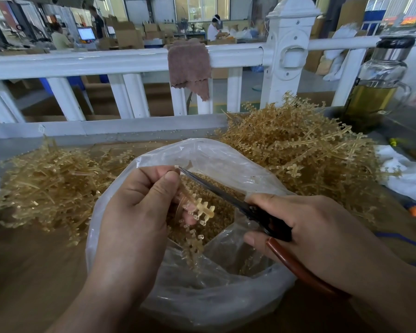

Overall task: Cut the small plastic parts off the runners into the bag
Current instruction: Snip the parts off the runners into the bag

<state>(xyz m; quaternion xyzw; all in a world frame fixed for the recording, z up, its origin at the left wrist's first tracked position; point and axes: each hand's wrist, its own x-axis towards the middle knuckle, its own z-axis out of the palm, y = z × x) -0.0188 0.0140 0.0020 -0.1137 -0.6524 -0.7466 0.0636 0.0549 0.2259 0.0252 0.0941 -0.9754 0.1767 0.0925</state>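
The left hand [135, 207] has its fingers and thumb curled round 1 runner [203, 210] and holds it over the open bag [214, 301]. The runner's long way goes from the fingertips down toward the person. The right hand [305, 227], just to the right, grips the handles of the scissors [216, 188]. The thin blades, nearly together, point away and to the left. Their tip sits at the runner's top end, by the left thumb. I think the next snip is there. Cut parts [223, 219] lie in the bag under both hands. Beyond the hands are 2 heaps: the left heap [48, 181] and the right heap [298, 150].
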